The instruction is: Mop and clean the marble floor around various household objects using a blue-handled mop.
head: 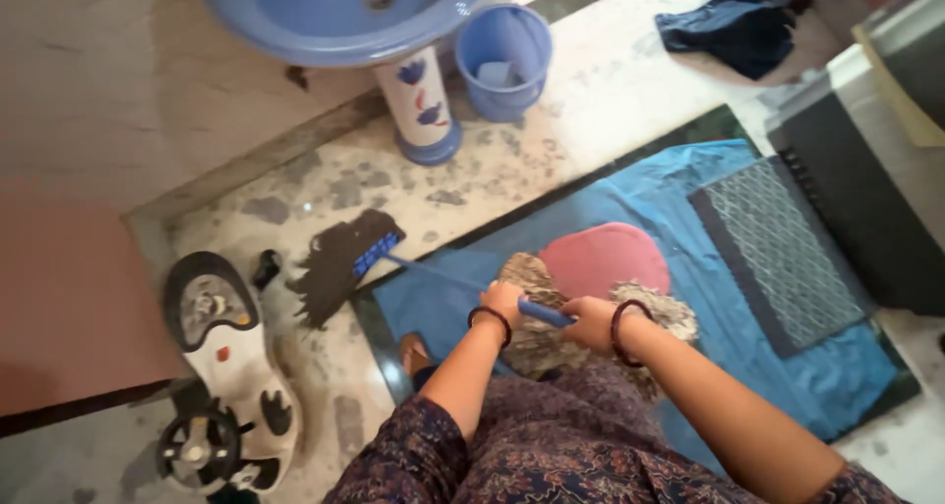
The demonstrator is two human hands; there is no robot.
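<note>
A blue bucket [504, 59] stands just right of the blue pedestal sink [345, 12]. A white toy car [224, 376] lies well below-left of it; dark cloth [733, 24] lies far right.

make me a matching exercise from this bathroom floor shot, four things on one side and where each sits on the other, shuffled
Things:
1. bucket
2. broom head
3. toy car
4. pink mat

Places:
A. on the blue sheet, just beyond the hands
B. beside the sink pedestal
C. on the speckled floor, at the sheet's edge
D. far left, near the wall

Pairs: 1-B, 2-C, 3-D, 4-A
</note>
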